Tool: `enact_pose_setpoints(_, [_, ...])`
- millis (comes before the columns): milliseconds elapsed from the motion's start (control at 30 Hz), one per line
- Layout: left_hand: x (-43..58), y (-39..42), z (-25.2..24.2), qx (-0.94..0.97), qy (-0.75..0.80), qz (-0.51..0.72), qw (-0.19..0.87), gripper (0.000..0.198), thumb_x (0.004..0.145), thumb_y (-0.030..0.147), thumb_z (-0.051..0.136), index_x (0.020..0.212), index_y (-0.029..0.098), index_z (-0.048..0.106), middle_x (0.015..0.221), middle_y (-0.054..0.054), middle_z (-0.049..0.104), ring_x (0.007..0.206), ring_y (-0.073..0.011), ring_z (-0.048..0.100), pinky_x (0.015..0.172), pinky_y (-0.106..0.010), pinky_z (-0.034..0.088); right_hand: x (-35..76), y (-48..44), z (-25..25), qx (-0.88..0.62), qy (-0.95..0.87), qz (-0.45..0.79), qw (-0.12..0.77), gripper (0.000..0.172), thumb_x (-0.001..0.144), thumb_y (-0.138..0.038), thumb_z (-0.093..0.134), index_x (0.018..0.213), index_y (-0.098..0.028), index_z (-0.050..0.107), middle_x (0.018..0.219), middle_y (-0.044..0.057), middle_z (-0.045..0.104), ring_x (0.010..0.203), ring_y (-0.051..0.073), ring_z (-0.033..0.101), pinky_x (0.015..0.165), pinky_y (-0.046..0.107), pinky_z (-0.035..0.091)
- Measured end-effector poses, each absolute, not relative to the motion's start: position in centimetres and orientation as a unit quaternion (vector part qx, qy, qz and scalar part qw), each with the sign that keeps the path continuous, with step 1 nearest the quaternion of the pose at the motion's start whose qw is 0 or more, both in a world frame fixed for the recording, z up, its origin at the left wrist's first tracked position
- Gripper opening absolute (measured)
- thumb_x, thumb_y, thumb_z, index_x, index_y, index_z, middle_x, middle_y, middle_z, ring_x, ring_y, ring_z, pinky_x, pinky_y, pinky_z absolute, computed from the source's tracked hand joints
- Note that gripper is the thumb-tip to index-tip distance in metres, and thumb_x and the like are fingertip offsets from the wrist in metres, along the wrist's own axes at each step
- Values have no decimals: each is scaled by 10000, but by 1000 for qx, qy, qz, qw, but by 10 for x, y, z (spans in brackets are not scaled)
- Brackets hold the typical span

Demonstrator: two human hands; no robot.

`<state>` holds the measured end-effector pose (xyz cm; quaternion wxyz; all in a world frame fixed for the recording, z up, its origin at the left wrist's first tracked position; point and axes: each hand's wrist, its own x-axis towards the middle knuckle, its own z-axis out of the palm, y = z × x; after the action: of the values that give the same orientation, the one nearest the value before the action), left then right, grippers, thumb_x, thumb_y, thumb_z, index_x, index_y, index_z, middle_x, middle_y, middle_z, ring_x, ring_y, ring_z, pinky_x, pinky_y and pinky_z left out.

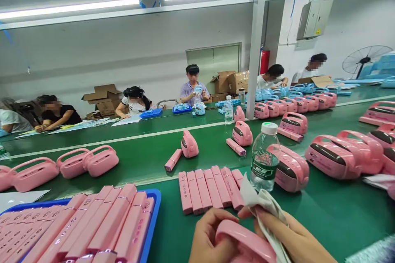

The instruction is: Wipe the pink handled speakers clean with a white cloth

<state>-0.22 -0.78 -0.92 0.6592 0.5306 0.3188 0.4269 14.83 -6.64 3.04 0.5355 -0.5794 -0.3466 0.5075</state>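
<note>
**Held crosswise, gripped from both sides**

You have a glossy pink plastic handled casing (243,244) low in view, and the bottom edge of the frame cuts off its lower part. Its long axis runs roughly left to right across your body, with its curved top edge facing away from you. Your left hand (211,240) is curled around the casing's left end, fingers closed and not spread. Your right hand (288,234) is closed around a crumpled white cloth (263,207) and presses it against the casing's right side. The cloth's free corner sticks up past your knuckles. The left hand is on bare plastic; the right reaches the casing only through the cloth. I cannot tell how far the cloth extends beneath your right palm.

Just ahead of your hands stand a clear plastic water bottle with a green label (263,164) and a row of flat pink rectangular bars (206,191) on the green workbench surface (327,222). To your left, a blue plastic tray (156,209) is packed with more pink bars. A matching pink handled unit (291,168) sits just behind the bottle.
</note>
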Motion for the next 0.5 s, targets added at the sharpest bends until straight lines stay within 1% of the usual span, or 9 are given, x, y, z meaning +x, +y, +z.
enact_pose_setpoints(67, [-3,-6,-2,515,347,455,638,147,567,231,678,684,159,627,644,-12,605,614,-128,499,572,-207,351,155,-73,38,-534,-362,551,529,460,759,-591,484,959,-195,604,628,-6,550,608,173,529,616,282,466])
enact_pose_setpoints(100, [-4,-5,2,506,368,466,626,140,578,250,686,655,152,624,606,-3,593,590,-114,490,558,-194,346,161,-75,42,-526,-384,552,521,479,788,-609,412,948,-198,599,665,8,568,616,174,523,649,299,463])
enact_pose_setpoints(133, [-6,-5,5,497,386,473,617,165,573,273,709,637,146,625,583,2,592,572,-104,488,549,-184,347,168,-76,46,-533,-414,529,515,501,799,-625,359,915,-201,599,764,33,599,698,192,539,738,325,453])
enact_pose_setpoints(200, [-9,-4,9,477,399,473,624,206,525,292,765,614,148,647,572,-1,607,568,-102,511,549,-177,368,185,-77,49,-588,-490,423,485,561,792,-661,284,847,-199,598,958,76,603,897,248,525,904,380,374])
enact_pose_setpoints(233, [-10,-4,11,471,394,468,635,207,498,279,787,616,156,669,590,-8,622,581,-106,531,553,-176,382,192,-78,49,-627,-524,356,454,594,783,-678,254,822,-196,600,960,90,600,909,271,521,903,406,370])
enact_pose_setpoints(300, [-12,-6,12,476,368,455,657,172,474,229,805,604,186,700,625,-18,643,614,-119,570,567,-178,411,203,-77,45,-686,-564,265,377,629,777,-687,223,771,-186,603,796,101,615,767,282,553,734,403,447])
enact_pose_setpoints(367, [-13,-7,13,489,336,441,673,131,499,178,795,588,218,707,624,-13,643,664,-142,607,596,-188,445,207,-77,40,-685,-576,295,334,607,807,-649,224,676,-186,593,608,71,610,560,236,555,541,334,448])
enact_pose_setpoints(433, [-14,-7,13,495,301,431,692,149,528,126,776,590,238,701,620,4,637,745,-175,633,675,-224,479,204,-76,33,-621,-578,391,356,530,854,-559,275,628,-188,579,586,43,639,553,206,587,537,287,458])
enact_pose_setpoints(500, [-16,-5,12,498,258,417,715,173,553,97,757,615,245,692,624,25,628,811,-190,636,744,-253,489,199,-76,26,-562,-580,426,408,414,881,-443,337,657,-186,573,634,23,658,608,181,610,597,257,472])
